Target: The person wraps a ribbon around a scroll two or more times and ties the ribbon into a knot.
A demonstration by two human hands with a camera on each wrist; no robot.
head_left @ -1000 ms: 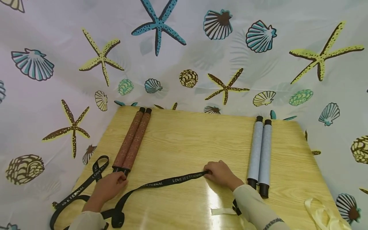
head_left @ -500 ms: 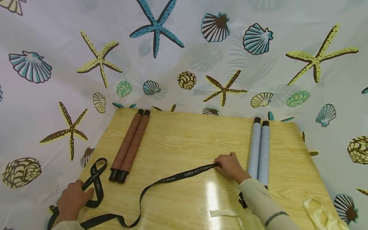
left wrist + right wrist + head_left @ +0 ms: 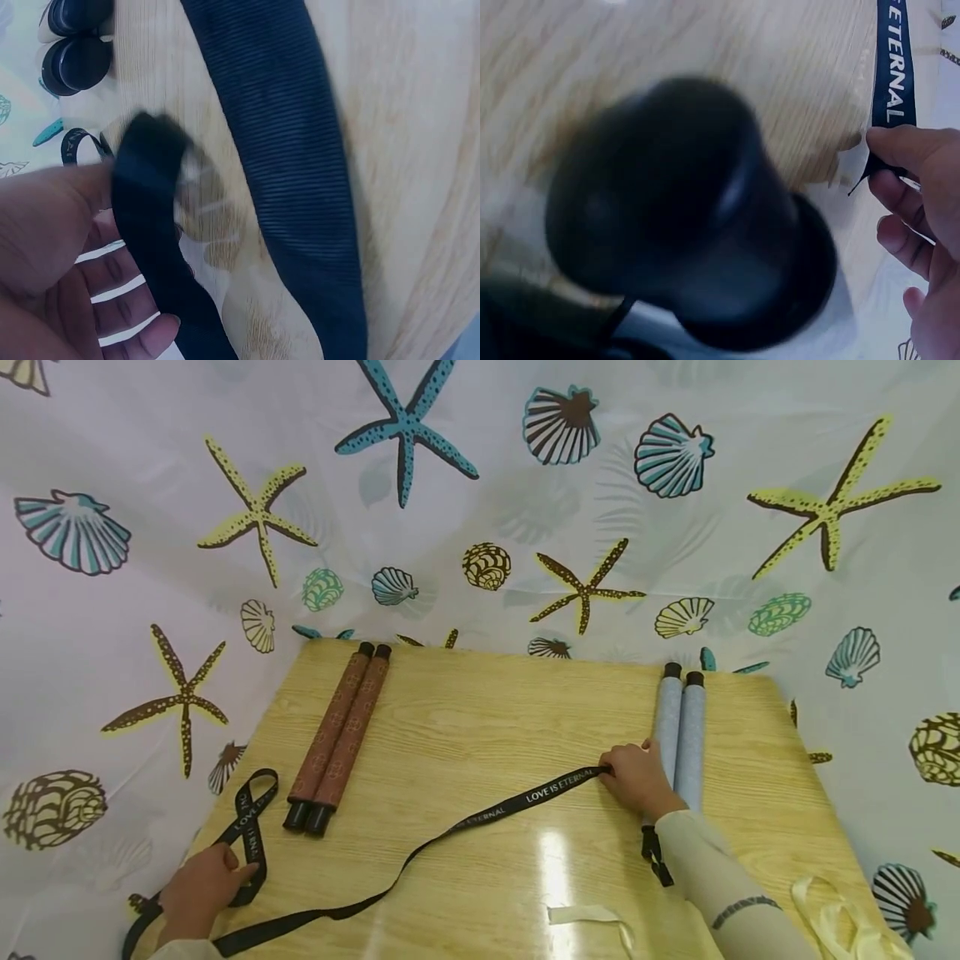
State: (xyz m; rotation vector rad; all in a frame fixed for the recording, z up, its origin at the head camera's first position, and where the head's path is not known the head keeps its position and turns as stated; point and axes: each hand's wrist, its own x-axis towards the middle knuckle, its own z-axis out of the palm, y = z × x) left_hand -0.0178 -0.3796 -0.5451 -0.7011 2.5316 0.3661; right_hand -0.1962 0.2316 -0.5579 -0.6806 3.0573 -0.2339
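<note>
A long black ribbon [image 3: 555,788] printed "LOVE IS ETERNAL" stretches across the wooden table. My right hand [image 3: 637,777] pinches its end between thumb and fingers, close beside two light-blue rolls [image 3: 690,735]; the right wrist view shows the pinched ribbon [image 3: 894,82] too. At lower left, my left hand [image 3: 198,887] holds the ribbon's other stretch near a loop. In the left wrist view, one ribbon strand [image 3: 161,232] passes between thumb and curled fingers, and another strand [image 3: 285,165] runs alongside. Forearm and sleeve hide the lower ends of the blue rolls.
Two red-brown patterned rolls [image 3: 339,743] with black ends lie at the left. A short cream strip [image 3: 585,913] lies at the front, and a cream ribbon [image 3: 832,914] is bunched at front right. A shell-print curtain [image 3: 450,527] surrounds the table.
My right hand has drawn the ribbon's end rightward to the blue rolls. My left hand has left the red-brown rolls' lower ends and moved down-left to the ribbon loop. The ribbon has straightened.
</note>
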